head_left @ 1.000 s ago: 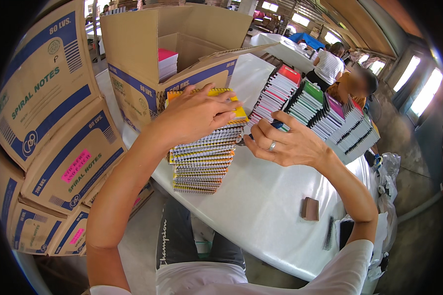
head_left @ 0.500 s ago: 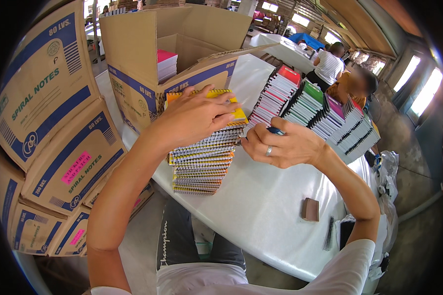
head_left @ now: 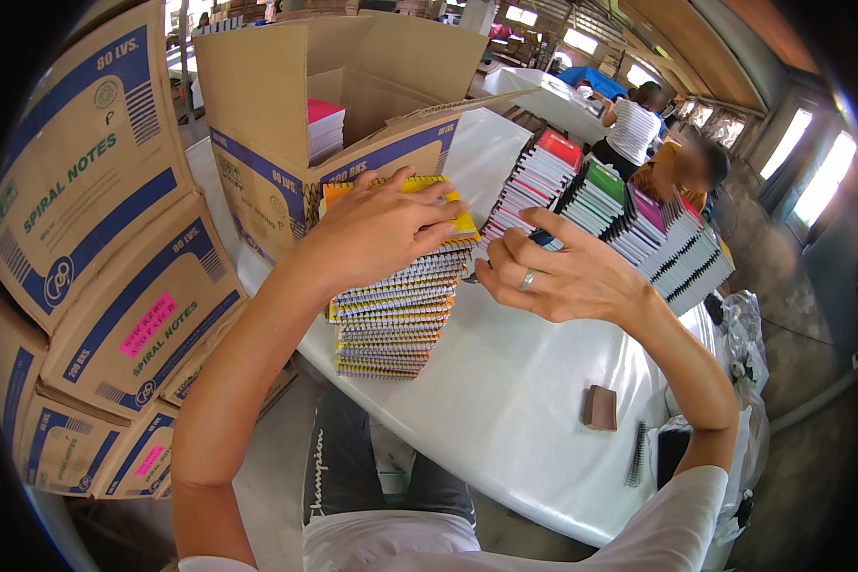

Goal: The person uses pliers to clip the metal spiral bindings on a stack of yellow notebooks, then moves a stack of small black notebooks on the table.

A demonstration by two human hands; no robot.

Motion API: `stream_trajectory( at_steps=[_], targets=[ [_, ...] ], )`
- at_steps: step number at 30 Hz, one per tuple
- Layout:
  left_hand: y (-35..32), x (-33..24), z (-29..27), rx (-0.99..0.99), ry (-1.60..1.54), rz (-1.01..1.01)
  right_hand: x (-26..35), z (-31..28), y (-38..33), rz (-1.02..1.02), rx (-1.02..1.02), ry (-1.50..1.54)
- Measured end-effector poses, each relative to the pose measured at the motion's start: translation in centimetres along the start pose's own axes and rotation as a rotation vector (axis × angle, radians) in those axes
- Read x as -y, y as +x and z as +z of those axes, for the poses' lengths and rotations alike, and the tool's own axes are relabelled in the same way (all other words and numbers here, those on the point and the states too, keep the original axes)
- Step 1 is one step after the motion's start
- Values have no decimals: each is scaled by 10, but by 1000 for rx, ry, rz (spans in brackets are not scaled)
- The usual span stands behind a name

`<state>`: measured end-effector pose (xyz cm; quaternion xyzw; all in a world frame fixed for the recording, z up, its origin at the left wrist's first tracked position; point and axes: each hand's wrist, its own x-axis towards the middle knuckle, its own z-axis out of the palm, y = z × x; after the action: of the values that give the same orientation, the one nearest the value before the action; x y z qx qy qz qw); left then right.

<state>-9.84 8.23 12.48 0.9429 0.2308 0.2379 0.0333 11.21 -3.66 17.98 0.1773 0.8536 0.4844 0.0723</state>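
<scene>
An open cardboard box (head_left: 286, 124) stands at the far left of the white worktop (head_left: 505, 410), its flaps up; inside it one stack of notebooks with a pink cover on top (head_left: 324, 129) shows, the rest of its inside hidden. Left of the worktop, five closed cardboard cartons (head_left: 114, 315) with blue print can be counted, piled on one another. Just in front of the open box sits one tall stack of spiral notebooks (head_left: 396, 305), yellow cover uppermost, too many to count. The left hand (head_left: 381, 229) lies flat on top of this stack, fingers spread apart and pressing down. The right hand (head_left: 567, 276), wearing one ring, hovers just beside the stack's right edge, fingers loosely curled and parted, gripping nothing. Behind it, a slanted row of notebooks (head_left: 620, 214) leans in several coloured groups.
</scene>
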Motion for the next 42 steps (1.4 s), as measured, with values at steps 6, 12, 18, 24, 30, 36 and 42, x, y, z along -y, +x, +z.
stream_trajectory(
  at_steps=[6, 12, 18, 24, 30, 36, 42],
  targets=[
    [-1, 0, -2, 8, -7, 9, -3, 6, -5, -63, 27, -53],
    [-1, 0, -1, 9, 3, -3, -10, 9, -10, -91, 4, -59],
    [-1, -1, -4, 38, 2, -1, 5, 3, -4, 38, 209, -9],
    [-3, -1, -6, 59, -33, -13, 28, -23, 15, 287, 412, 25],
    [-1, 2, -3, 24, 6, 28, -7, -11, -2, 40, 15, -54],
    [-2, 0, -4, 35, -39, 17, -6, -3, -6, -32, 12, -98],
    [-1, 1, -3, 35, 0, 40, -5, -3, -5, -70, 25, -116]
  ],
)
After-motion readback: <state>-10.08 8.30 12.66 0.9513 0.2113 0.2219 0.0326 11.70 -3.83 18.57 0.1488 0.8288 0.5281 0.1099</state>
